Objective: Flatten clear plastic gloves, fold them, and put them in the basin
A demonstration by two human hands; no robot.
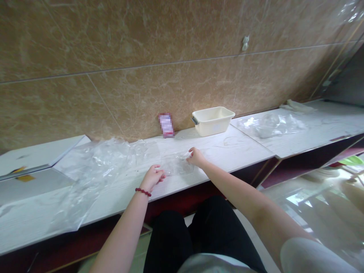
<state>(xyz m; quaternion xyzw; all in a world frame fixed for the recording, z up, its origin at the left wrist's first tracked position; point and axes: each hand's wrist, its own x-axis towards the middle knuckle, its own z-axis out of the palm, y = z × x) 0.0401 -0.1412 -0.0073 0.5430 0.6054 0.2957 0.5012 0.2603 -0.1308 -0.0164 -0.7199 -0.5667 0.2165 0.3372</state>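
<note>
A small clear plastic bag (178, 165) lies on the white counter (244, 149) between my hands. My right hand (195, 157) pinches the bag's right end between thumb and fingers. At its left end is my left hand (155, 177), with a red bead bracelet at the wrist; its fingers are curled together at the bag's edge, and what they hold is too small to make out. Beyond the hands, a cream plastic tub (214, 121) with a grey handle sits near the wall.
Crumpled clear plastic (105, 163) spreads over the counter at the left, beside a white box (36, 163). A blurred reddish packet (166, 125) leans against the tiled wall. More clear plastic (270, 125) and a pale cloth (298, 107) lie at the right.
</note>
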